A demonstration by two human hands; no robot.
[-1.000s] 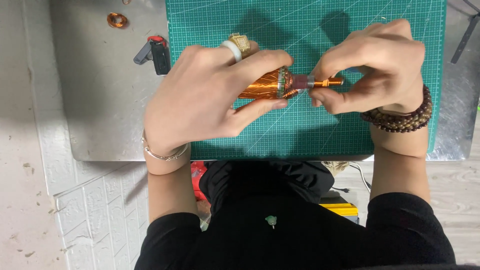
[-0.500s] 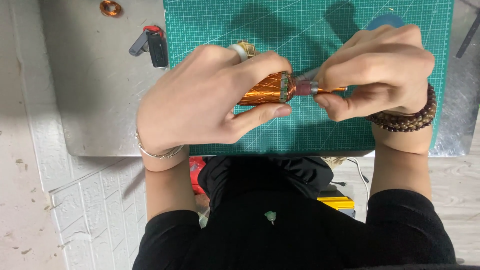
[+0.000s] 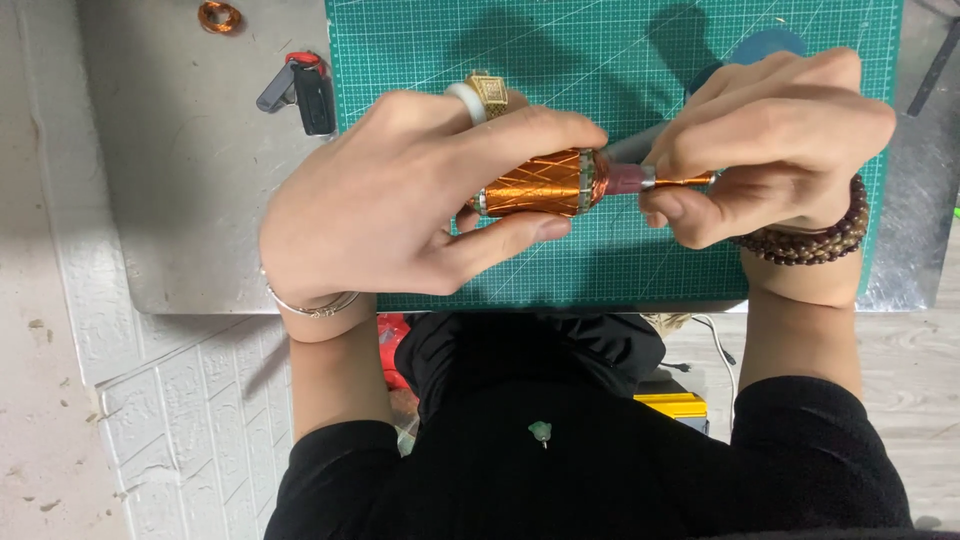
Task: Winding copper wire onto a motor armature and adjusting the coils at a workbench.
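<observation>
— Two hands, one piece: what have you got there?

— Your left hand [image 3: 400,205] has its fingers [image 3: 520,130] closed round a copper-wound armature [image 3: 535,183], a barrel shape with glossy orange wire laid in a criss-cross pattern. It is lifted above the green cutting mat [image 3: 600,60], over the mat's near edge.

— And your other hand?

— Your right hand [image 3: 785,135] pinches the thin shaft [image 3: 680,181] that sticks out of the armature's end, fingers shut tight on it. Between winding and shaft sits a dull pinkish collar [image 3: 625,179] with a metal rim.

— What lies about you?

— The mat is gridded with pale lines and covers the right part of a grey metal desk [image 3: 190,200], smooth and faintly scuffed. Near the desk's far left corner lies a small ring of copper wire [image 3: 219,16], and just beside the mat's left edge a black clip-like tool with a red tip [image 3: 300,88]. A beaded bracelet [image 3: 815,240] wraps your right wrist, a thin metal bangle [image 3: 310,303] your left.
</observation>
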